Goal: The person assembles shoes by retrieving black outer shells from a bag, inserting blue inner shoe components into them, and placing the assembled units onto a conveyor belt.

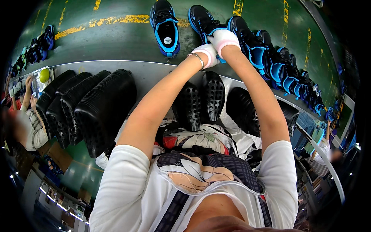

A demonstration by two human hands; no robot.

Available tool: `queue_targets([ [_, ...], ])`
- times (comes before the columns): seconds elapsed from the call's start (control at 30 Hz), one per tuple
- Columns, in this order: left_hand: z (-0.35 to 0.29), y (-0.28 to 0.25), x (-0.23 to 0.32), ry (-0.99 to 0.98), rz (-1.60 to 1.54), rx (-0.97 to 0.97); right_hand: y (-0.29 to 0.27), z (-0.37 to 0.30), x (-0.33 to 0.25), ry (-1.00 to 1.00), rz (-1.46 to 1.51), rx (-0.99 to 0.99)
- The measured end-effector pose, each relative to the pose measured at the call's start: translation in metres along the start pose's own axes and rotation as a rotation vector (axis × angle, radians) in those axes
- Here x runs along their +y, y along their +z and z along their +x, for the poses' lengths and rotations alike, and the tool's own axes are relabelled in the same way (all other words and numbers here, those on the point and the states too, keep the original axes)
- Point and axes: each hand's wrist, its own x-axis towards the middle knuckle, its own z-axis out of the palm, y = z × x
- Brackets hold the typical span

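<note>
Both my hands, in white gloves with pink cuffs, are together at the heel end of a black sneaker with blue trim [201, 19], which lies on the green work surface [116, 42]. My right hand [225, 38] is closed at the shoe's opening. Just below it, my left hand [208, 53] grips around the heel; its fingers are mostly hidden. To the left stands a matching sneaker [165, 29], toe pointing away, with a round white label on its insole. Another such sneaker [245, 34] is close to my right hand, first in a long row.
Black ribbed, boot-shaped pieces [104, 100] stand along the near metal edge at left. Two black pieces with dimpled undersides [213, 94] lie below my arms, others at right. More shoes [38, 46] are far left. Co-workers [29, 127] sit at both sides.
</note>
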Motion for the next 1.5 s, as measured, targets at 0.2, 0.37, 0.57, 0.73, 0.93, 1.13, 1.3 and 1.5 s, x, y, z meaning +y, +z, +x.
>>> queue_targets([
  [0.2,0.007,-0.001,-0.001,-0.093,0.049,-0.068,0.011,0.008,0.005,-0.063,-0.06,0.029],
  [0.37,0.004,0.002,0.0,-0.108,0.005,-0.001,0.016,0.009,0.009,-0.065,-0.037,0.078],
  [0.57,-0.024,-0.02,0.012,-0.091,0.219,0.1,-0.007,-0.01,0.004,-0.119,0.139,0.064],
  [0.73,-0.068,-0.04,-0.042,-0.012,0.459,0.405,-0.008,-0.096,0.013,-0.322,0.343,0.274],
  [0.93,-0.105,-0.049,-0.087,-0.186,0.496,0.645,0.026,-0.214,0.011,-0.605,0.375,0.255],
  [1.13,-0.158,-0.032,-0.056,-0.028,0.402,0.935,0.063,-0.255,0.004,-0.68,0.332,0.32],
  [1.3,-0.197,-0.008,-0.04,-0.09,0.145,0.982,0.075,-0.256,-0.004,-0.744,0.181,0.399],
  [1.5,-0.227,0.014,-0.018,-0.181,-0.066,0.867,0.086,-0.253,-0.002,-0.847,0.178,0.504],
])
